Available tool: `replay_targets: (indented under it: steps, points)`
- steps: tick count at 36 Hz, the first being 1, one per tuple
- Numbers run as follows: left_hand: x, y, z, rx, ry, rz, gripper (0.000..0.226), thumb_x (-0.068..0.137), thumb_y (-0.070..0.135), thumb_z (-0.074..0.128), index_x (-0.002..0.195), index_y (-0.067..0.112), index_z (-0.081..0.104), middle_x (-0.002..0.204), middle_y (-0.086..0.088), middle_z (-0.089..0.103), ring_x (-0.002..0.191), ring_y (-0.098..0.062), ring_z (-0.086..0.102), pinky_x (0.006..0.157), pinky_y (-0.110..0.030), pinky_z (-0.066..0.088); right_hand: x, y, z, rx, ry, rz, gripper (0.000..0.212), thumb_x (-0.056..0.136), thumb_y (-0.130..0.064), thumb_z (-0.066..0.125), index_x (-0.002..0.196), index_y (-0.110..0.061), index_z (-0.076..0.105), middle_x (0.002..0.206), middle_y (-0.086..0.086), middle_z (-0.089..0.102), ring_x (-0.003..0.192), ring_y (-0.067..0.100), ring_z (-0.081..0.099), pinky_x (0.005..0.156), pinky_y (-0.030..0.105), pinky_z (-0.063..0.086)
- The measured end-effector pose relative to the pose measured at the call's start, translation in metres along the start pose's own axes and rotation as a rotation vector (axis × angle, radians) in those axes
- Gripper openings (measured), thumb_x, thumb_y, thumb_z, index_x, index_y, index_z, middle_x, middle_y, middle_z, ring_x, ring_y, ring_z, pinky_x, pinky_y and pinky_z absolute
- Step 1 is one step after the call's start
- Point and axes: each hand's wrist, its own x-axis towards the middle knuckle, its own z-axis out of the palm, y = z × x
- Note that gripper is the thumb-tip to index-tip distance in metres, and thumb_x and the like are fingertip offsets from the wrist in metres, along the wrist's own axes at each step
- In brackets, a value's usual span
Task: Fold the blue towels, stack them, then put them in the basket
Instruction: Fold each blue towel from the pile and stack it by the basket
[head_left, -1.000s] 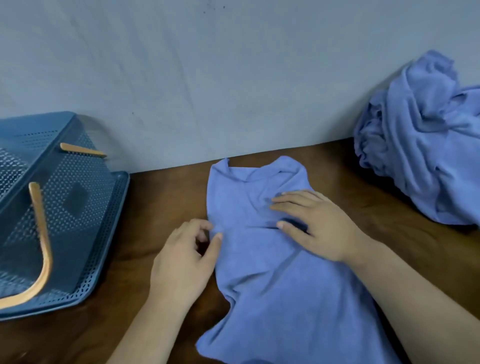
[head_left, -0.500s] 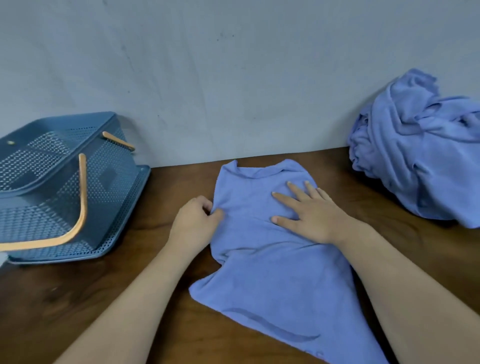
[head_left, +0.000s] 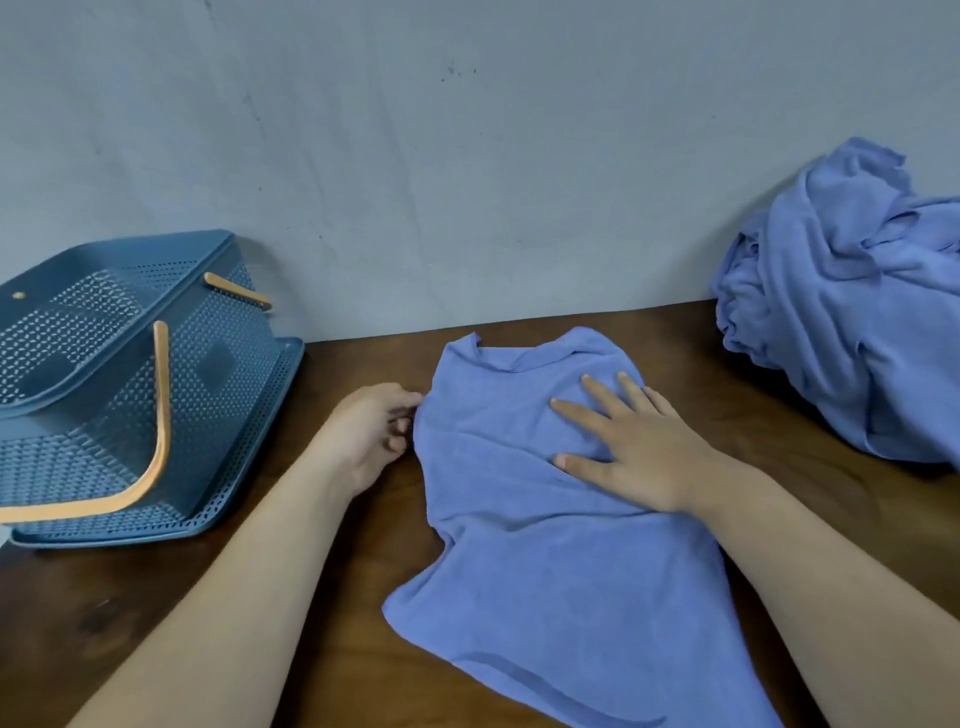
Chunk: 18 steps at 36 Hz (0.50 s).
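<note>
Right hand (head_left: 639, 447) has flattened, fingers spread, pinning the blue terry towel (head_left: 545, 571) to the dark wooden counter (head_left: 311, 649). Left hand (head_left: 371, 434) stays curled at its left edge, pinch unclear. First fold looks imminent.

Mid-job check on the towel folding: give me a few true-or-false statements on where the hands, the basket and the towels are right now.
1. The right hand lies flat, fingers spread, on the towel. True.
2. The basket stands to the right of the towel. False: it stands to the left, close to the wall.
3. A crumpled pile of towels lies at the far right against the wall. True.
4. The left hand grips the basket's handle. False: it is at the towel's left edge with its fingers curled, well apart from the basket.
</note>
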Motion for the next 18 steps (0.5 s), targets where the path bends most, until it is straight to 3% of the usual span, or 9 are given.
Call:
replay_targets:
  steps: [2, 5, 8, 10, 13, 15, 18]
  points:
    - [0.013, 0.005, 0.002, 0.294, 0.104, 0.126, 0.014, 0.092, 0.023, 0.069, 0.088, 0.021, 0.056, 0.086, 0.002, 0.063, 0.063, -0.012, 0.056, 0.053, -0.027, 0.04, 0.001, -0.001, -0.004, -0.005, -0.01, -0.001, 0.088, 0.079, -0.101, 0.016, 0.159, -0.064, 0.006, 0.176, -0.013, -0.003, 0.163, 0.025, -0.011, 0.131, 0.046, 0.003]
    - [0.041, 0.015, 0.007, 0.667, 0.28, 0.402, 0.02, 0.098, 0.028, 0.064, 0.117, 0.028, 0.058, 0.106, 0.012, 0.067, 0.09, -0.01, 0.065, 0.067, -0.025, 0.045, 0.008, 0.001, -0.019, 0.024, 0.021, -0.004, 0.077, 0.085, -0.095, 0.028, 0.154, -0.063, 0.027, 0.171, -0.02, 0.02, 0.161, 0.02, 0.014, 0.126, 0.047, 0.023]
    - [0.078, 0.022, 0.012, 0.806, 0.107, 0.535, 0.04, 0.097, 0.019, 0.061, 0.136, 0.029, 0.058, 0.131, 0.009, 0.061, 0.106, -0.014, 0.063, 0.086, -0.027, 0.048, 0.03, 0.011, -0.034, 0.169, 0.259, -0.002, 0.054, 0.095, -0.08, 0.034, 0.134, -0.051, 0.056, 0.141, -0.023, 0.057, 0.129, 0.019, 0.055, 0.105, 0.05, 0.047]
    - [0.096, 0.025, 0.015, 0.843, -0.081, 0.516, 0.055, 0.093, 0.021, 0.064, 0.146, 0.032, 0.055, 0.141, 0.01, 0.054, 0.117, -0.016, 0.06, 0.096, -0.028, 0.047, 0.054, 0.024, -0.037, 0.236, 0.41, 0.02, 0.034, 0.101, -0.06, 0.045, 0.121, -0.042, 0.065, 0.123, -0.015, 0.065, 0.112, 0.021, 0.061, 0.097, 0.049, 0.051]
    - [0.119, 0.027, 0.019, 0.926, -0.234, 0.594, 0.062, 0.084, 0.029, 0.054, 0.144, 0.039, 0.06, 0.14, 0.015, 0.056, 0.131, -0.012, 0.054, 0.112, -0.031, 0.043, 0.091, 0.046, -0.038, 0.341, 0.472, 0.144, 0.019, 0.102, -0.04, 0.053, 0.109, -0.039, 0.071, 0.113, -0.013, 0.069, 0.106, 0.016, 0.062, 0.095, 0.046, 0.053]
    - [0.13, 0.029, 0.019, 0.987, -0.281, 0.62, 0.065, 0.077, 0.032, 0.047, 0.139, 0.046, 0.063, 0.141, 0.018, 0.057, 0.136, -0.01, 0.05, 0.119, -0.037, 0.039, 0.11, 0.057, -0.034, 0.392, 0.45, 0.253, 0.025, 0.099, -0.047, 0.051, 0.111, -0.039, 0.072, 0.112, -0.013, 0.071, 0.11, 0.018, 0.063, 0.098, 0.045, 0.053]
    - [0.138, 0.029, 0.019, 1.02, -0.287, 0.616, 0.049, 0.081, 0.029, 0.05, 0.119, 0.056, 0.068, 0.14, 0.021, 0.056, 0.134, -0.015, 0.05, 0.117, -0.046, 0.04, 0.125, 0.065, -0.024, 0.274, 0.418, 0.349, 0.035, 0.098, -0.059, 0.054, 0.121, -0.039, 0.072, 0.126, -0.013, 0.066, 0.125, 0.024, 0.051, 0.103, 0.044, 0.044]
